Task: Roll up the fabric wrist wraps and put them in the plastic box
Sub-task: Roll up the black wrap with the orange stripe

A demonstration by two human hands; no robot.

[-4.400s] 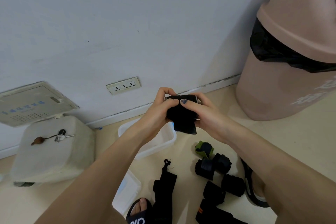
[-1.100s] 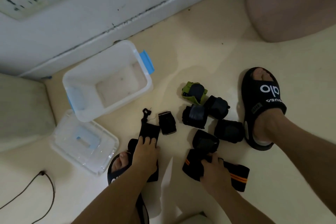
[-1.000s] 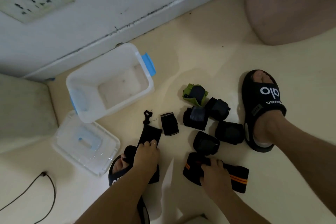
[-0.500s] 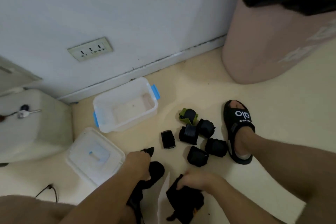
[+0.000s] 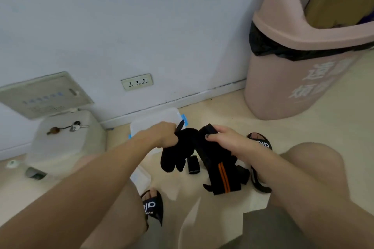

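- The long black fabric wrist wrap with two orange stripes point(image 5: 220, 168) is hanging unrolled in the air between the knees, its lower end drooping toward the cream floor point(image 5: 315, 127).
- The right hand point(image 5: 228, 139) is pinching that wrap's upper end, thumb curled over the top edge, so this grip is closed round the fabric.
- The left hand point(image 5: 162, 134) is clutching a plain black fabric wrist wrap point(image 5: 176, 151) in a closed fist; the wrap is bunching into a soft lump below the knuckles, with a thin strap sticking up past the fist.
- A small rolled black wrap point(image 5: 193, 164) is lying on the floor just below and between the two hanging wraps.
- The clear plastic box with blue clips point(image 5: 159, 116) is sitting open on the floor by the skirting, just behind the left hand and partly hidden by it.
- Compared with half a second ago, both hands are now raised off the floor with their wraps lifted, and the other rolled wraps are now hidden behind the striped one.
- A tall pink plastic bin point(image 5: 299, 79) is standing well to the right, and a white boxy unit point(image 5: 64, 141) is closing in the left; open floor is lying between them, in front of the box.
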